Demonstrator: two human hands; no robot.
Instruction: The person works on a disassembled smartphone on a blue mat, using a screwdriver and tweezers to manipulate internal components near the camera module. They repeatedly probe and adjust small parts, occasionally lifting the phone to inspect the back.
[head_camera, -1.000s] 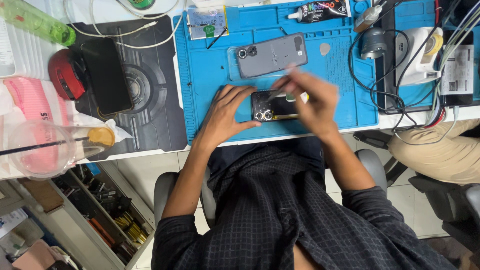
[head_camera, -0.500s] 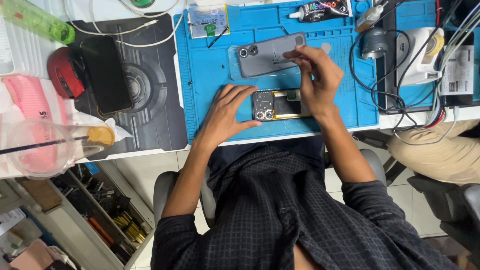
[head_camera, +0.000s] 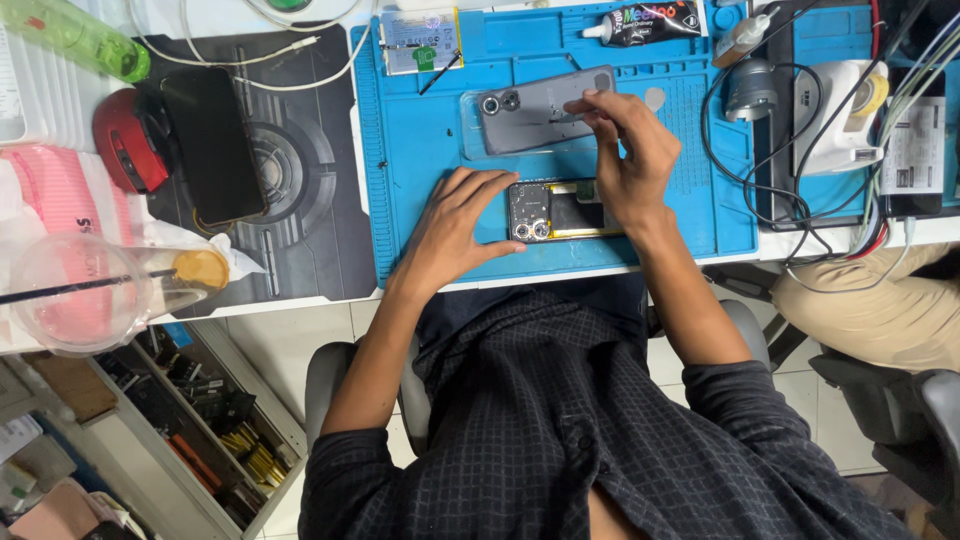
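An opened phone (head_camera: 560, 212), back removed and camera lenses showing, lies on the blue work mat (head_camera: 420, 150). My left hand (head_camera: 455, 225) lies spread on the mat and grips the phone's left end between thumb and fingers. Beyond it lies a grey back cover (head_camera: 530, 108) with two lens holes. My right hand (head_camera: 625, 160) reaches over the phone, its thumb and forefinger pinched together on the cover's right part. Whether something small sits between those fingertips I cannot tell.
A glue tube (head_camera: 650, 22), a small bottle (head_camera: 745, 35), a white device (head_camera: 835, 115) and tangled cables (head_camera: 760, 170) fill the right. A black phone (head_camera: 210, 145), red mouse (head_camera: 130, 150), green bottle (head_camera: 85, 38) and plastic cup (head_camera: 85, 290) sit left. Another person's knee (head_camera: 870, 300) is at right.
My right hand has moved from over the opened phone up to the grey back cover. My left hand has stayed on the phone's left end.
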